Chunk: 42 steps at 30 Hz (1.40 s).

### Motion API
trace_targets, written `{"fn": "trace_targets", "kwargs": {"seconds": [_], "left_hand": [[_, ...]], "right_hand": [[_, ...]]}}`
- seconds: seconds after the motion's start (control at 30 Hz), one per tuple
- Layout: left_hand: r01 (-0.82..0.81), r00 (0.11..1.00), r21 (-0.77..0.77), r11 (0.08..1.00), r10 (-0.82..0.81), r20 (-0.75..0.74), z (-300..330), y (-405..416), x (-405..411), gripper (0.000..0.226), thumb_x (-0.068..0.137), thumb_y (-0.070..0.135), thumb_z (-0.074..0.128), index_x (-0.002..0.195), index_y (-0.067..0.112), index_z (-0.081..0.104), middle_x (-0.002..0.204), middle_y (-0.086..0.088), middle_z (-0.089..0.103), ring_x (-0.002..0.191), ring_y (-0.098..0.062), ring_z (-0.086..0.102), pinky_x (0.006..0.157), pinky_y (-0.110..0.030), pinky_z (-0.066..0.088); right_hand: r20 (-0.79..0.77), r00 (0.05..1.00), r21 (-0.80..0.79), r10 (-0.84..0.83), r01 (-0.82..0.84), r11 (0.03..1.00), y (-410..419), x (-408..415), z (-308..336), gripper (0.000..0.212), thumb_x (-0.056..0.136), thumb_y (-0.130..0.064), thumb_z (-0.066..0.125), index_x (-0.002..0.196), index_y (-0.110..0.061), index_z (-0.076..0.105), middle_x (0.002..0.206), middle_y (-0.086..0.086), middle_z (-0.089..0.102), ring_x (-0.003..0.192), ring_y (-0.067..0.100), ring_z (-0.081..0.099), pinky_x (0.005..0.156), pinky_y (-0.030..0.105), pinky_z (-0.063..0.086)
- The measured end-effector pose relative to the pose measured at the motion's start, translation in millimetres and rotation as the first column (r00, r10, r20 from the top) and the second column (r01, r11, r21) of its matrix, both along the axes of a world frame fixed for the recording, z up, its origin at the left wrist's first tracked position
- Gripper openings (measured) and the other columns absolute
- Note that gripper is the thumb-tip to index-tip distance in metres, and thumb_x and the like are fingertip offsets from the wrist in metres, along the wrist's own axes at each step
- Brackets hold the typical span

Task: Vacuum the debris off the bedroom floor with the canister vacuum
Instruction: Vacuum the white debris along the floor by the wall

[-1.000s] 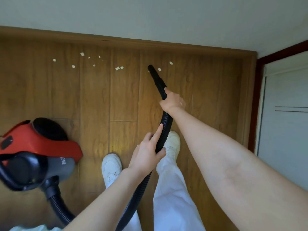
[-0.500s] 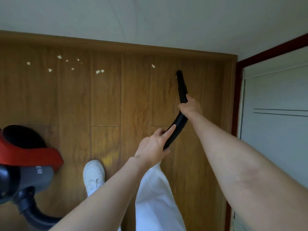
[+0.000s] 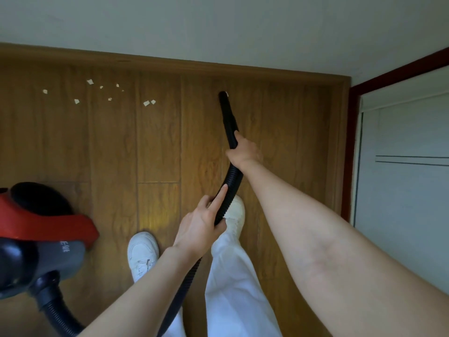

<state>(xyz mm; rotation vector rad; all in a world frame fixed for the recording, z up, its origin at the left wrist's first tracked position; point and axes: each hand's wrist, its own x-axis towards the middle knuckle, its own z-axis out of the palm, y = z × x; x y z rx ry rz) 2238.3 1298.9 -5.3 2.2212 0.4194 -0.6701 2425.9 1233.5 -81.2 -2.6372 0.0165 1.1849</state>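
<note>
nozzle of black ribbed vacuum hose [image 3: 227, 110] swung back left onto white paper scrap [image 3: 227, 93] by floor's far edge | right grip [image 3: 245, 152] and left grip [image 3: 205, 222] both hold hose | scattered white scraps [image 3: 149, 102] left remain

We extend the right arm forward and nearly straight, its right hand [image 3: 245, 150] curled round the black hose [image 3: 232, 176] near the rigid end, thumb laid along the top. We keep the left arm bent and nearer the body; the left hand [image 3: 202, 221] grips the hose lower down, index finger stretched straight along the ribbing, remaining fingers wrapped beneath.
</note>
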Motion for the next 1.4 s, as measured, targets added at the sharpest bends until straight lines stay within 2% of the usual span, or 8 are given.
{"fn": "trace_targets", "kwargs": {"seconds": [0.13,0.4,0.67,0.87,0.97,1.03,1.17,1.4], "left_hand": [[-0.085,0.996,-0.008,0.996,0.085,-0.01,3.1,30.0,-19.3,0.077,0.09,0.028,0.052,0.149,0.039,0.003,0.104,0.009,0.039,0.064,-0.016,0.054,0.053,-0.028,0.045],[-0.186,0.982,-0.038,0.982,0.184,-0.037,5.9,86.8,-54.9,0.077,0.09,0.028,0.052,0.148,0.043,0.004,0.101,0.009,0.039,0.068,-0.019,0.054,0.061,-0.032,0.049],[-0.133,0.991,-0.14,0.981,0.128,-0.046,1.6,85.6,-35.2,0.076,0.089,0.031,0.053,0.148,0.042,0.006,0.097,0.005,0.042,0.071,-0.019,0.053,0.063,-0.037,0.051],[0.004,1.0,-0.13,0.992,-0.008,-0.024,-1.8,45.5,-3.8,0.075,0.09,0.03,0.052,0.149,0.037,0.006,0.098,0.003,0.041,0.067,-0.021,0.053,0.059,-0.038,0.051],[0.082,0.996,-0.097,0.992,-0.084,-0.016,-4.1,24.6,5.1,0.074,0.09,0.028,0.051,0.15,0.035,0.007,0.106,0.001,0.044,0.069,-0.021,0.052,0.057,-0.035,0.049],[0.121,0.992,-0.09,0.989,-0.123,-0.014,-5.5,12.4,7.9,0.074,0.09,0.028,0.05,0.15,0.034,0.007,0.113,0.001,0.044,0.071,-0.021,0.054,0.057,-0.033,0.048],[0.163,0.986,-0.073,0.984,-0.164,-0.013,-3.8,-5.1,9.8,0.073,0.091,0.028,0.049,0.15,0.035,0.006,0.123,0.0,0.042,0.068,-0.017,0.046,0.054,-0.027,0.038],[0.166,0.986,-0.043,0.985,-0.167,-0.002,0.9,-12.3,12.3,0.072,0.092,0.029,0.05,0.15,0.034,0.006,0.126,0.001,0.043,0.07,-0.017,0.052,0.053,-0.026,0.041]], "right_hand": [[0.012,0.996,-0.013,0.083,-0.083,0.996,43.1,-17.8,-0.4,0.066,0.094,-0.024,0.049,0.153,-0.032,0.019,0.129,0.005,0.058,0.093,0.021,0.062,0.063,0.026,0.048],[0.023,0.974,-0.034,0.226,-0.225,0.974,115.2,-50.6,0.3,0.067,0.092,-0.023,0.047,0.152,-0.034,0.02,0.13,0.005,0.058,0.097,0.023,0.063,0.076,0.033,0.055],[0.077,0.973,-0.129,0.217,-0.206,0.97,99.2,-37.3,0.1,0.065,0.094,-0.025,0.047,0.152,-0.035,0.019,0.129,0.007,0.058,0.093,0.023,0.063,0.065,0.029,0.05],[0.038,0.997,-0.098,0.064,-0.061,0.993,36.1,-8.0,4.6,0.066,0.093,-0.024,0.048,0.152,-0.034,0.02,0.137,0.005,0.053,0.102,0.025,0.062,0.069,0.028,0.049],[0.028,0.999,-0.083,-0.016,0.018,0.996,3.9,-3.3,4.8,0.066,0.092,-0.024,0.048,0.152,-0.033,0.021,0.137,0.005,0.053,0.106,0.026,0.06,0.076,0.031,0.051],[0.029,0.998,-0.087,-0.058,0.06,0.994,-14.3,-1.6,4.3,0.066,0.092,-0.024,0.049,0.152,-0.033,0.021,0.136,0.004,0.053,0.106,0.026,0.06,0.073,0.029,0.048],[0.021,0.993,-0.063,-0.112,0.113,0.992,-38.3,-1.2,4.7,0.066,0.092,-0.027,0.051,0.152,-0.033,0.022,0.132,0.004,0.056,0.102,0.025,0.061,0.074,0.03,0.052],[0.018,0.987,-0.033,-0.161,0.162,0.986,-45.0,-0.3,5.0,0.066,0.092,-0.028,0.05,0.152,-0.034,0.021,0.129,0.003,0.058,0.097,0.023,0.062,0.074,0.032,0.055]]}}
